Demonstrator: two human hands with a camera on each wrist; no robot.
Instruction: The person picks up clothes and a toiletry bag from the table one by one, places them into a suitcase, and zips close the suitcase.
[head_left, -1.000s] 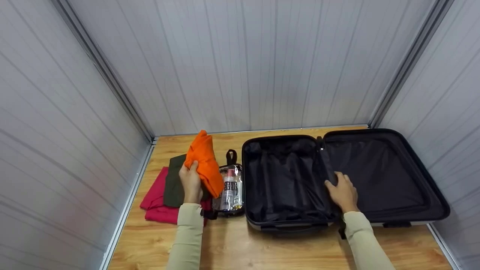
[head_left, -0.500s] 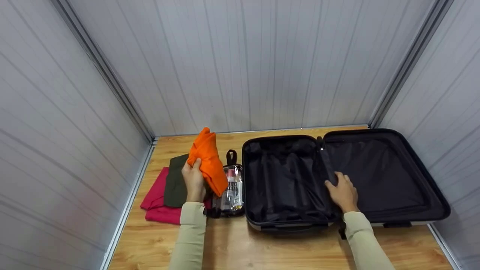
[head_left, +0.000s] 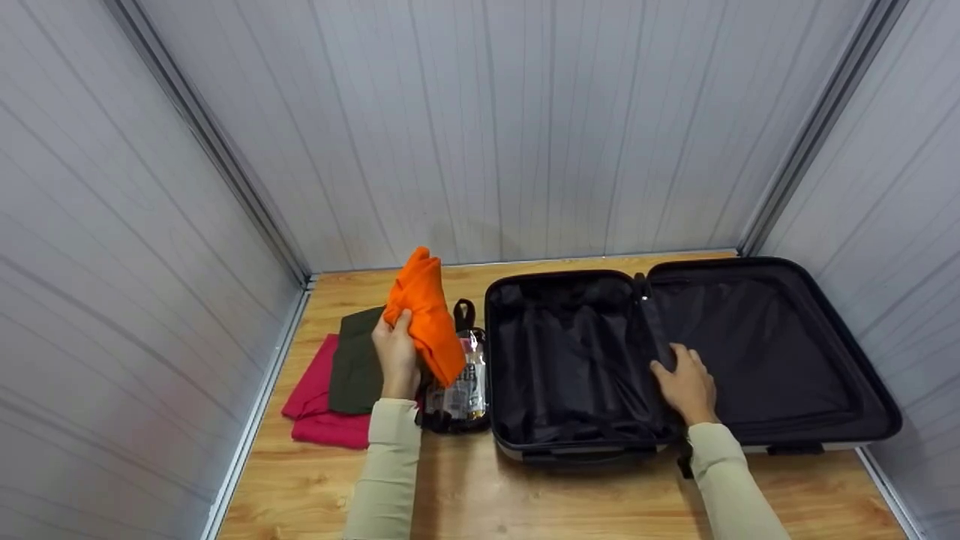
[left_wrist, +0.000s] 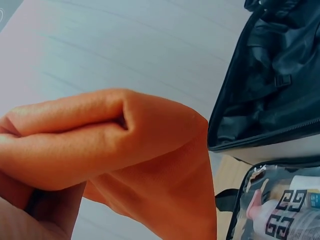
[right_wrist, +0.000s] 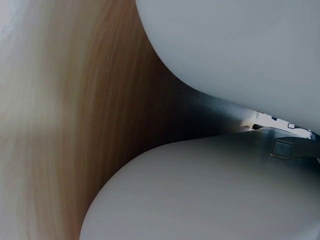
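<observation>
My left hand [head_left: 397, 352] pinches a folded orange cloth garment [head_left: 427, 319], held up tilted over the clear toiletry bag [head_left: 469, 390]. In the left wrist view its thick folded edge [left_wrist: 65, 135] faces the camera, and most of the fingers are hidden. My right hand [head_left: 686, 382] grips the middle edge of an open black-lined suitcase [head_left: 577, 360], thumb toward the left half and fingers toward the right half. That hand is out of sight in the right wrist view, where two pale rounded shells [right_wrist: 210, 195] of the suitcase show.
A dark green folded garment [head_left: 356, 367] lies on a crimson one [head_left: 322, 427] at the left. A bottle with a pink top [left_wrist: 280, 215] shows inside the toiletry bag. Grey panel walls [head_left: 487, 135] enclose the wooden floor [head_left: 525, 502] on three sides.
My left hand has moved a little to the right and upward with the orange garment, which now covers more of the toiletry bag in the head view. The right hand has stayed in place.
</observation>
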